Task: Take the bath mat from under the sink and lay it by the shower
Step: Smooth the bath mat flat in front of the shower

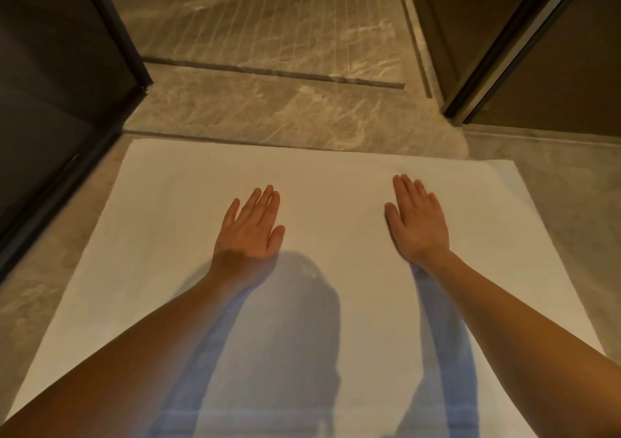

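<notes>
A white bath mat (174,222) lies spread flat on the marble floor, its far edge along the sill of the shower entrance (279,115). My left hand (250,227) rests palm down on the mat left of centre, fingers straight and holding nothing. Palm down too, my right hand (418,220) presses the mat right of centre, fingers together. Both forearms reach in from the bottom corners and cast blue-grey shadows on the mat. The mat's far right corner shows a second layer peeking out.
A dark-framed glass shower panel (60,108) stands at the left, another dark frame and door (524,44) at the right. The grooved marble shower floor (268,17) with a linear drain slot (275,73) lies beyond the mat. Grey floor tiles flank the mat.
</notes>
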Motion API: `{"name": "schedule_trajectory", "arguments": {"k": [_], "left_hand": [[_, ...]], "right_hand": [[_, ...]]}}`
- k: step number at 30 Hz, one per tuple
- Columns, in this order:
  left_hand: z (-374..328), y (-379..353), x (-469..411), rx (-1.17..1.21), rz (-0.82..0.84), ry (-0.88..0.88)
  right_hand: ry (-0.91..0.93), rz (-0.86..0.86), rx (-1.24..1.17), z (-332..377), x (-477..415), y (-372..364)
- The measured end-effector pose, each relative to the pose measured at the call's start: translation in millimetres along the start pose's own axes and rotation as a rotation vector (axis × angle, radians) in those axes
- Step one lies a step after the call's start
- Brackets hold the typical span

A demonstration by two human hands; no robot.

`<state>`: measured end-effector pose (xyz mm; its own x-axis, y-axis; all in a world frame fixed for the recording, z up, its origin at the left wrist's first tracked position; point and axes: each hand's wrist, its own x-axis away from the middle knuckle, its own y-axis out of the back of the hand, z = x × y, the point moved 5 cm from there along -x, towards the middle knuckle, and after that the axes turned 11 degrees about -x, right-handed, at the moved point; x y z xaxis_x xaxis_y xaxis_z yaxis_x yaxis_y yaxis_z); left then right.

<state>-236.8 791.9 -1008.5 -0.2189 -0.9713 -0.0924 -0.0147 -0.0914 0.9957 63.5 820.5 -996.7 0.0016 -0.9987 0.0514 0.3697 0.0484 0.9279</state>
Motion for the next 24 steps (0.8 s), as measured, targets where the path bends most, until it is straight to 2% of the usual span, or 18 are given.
{"name": "schedule_trajectory", "arguments": {"k": [5,8,10,11,19,24], "left_hand": [[-1.3,0.3,-2.8,-0.036,0.049,-0.014],[-0.2,-1.0,-4.4,-0.046,0.056,-0.021],[0.1,-2.7,-5.3,-0.041,0.054,-0.028],[0.0,-3.7,-5.2,-0.04,0.055,-0.034],[3.0,-9.0,-3.7,-0.039,0.036,-0.03],[1.3,-6.8,-3.7,-0.043,0.052,-0.03]], "right_hand": [[-0.094,0.066,0.069,13.7,-7.7,2.4],[0.094,0.02,0.064,72.4,-19.1,-7.9],[0.251,0.116,0.023,100.6,-16.5,-25.4],[0.273,0.151,0.007,100.1,-13.7,-31.1],[-0.006,0.052,0.036,-62.1,6.4,27.2],[-0.041,0.021,0.05,-87.1,12.6,35.8]]}}
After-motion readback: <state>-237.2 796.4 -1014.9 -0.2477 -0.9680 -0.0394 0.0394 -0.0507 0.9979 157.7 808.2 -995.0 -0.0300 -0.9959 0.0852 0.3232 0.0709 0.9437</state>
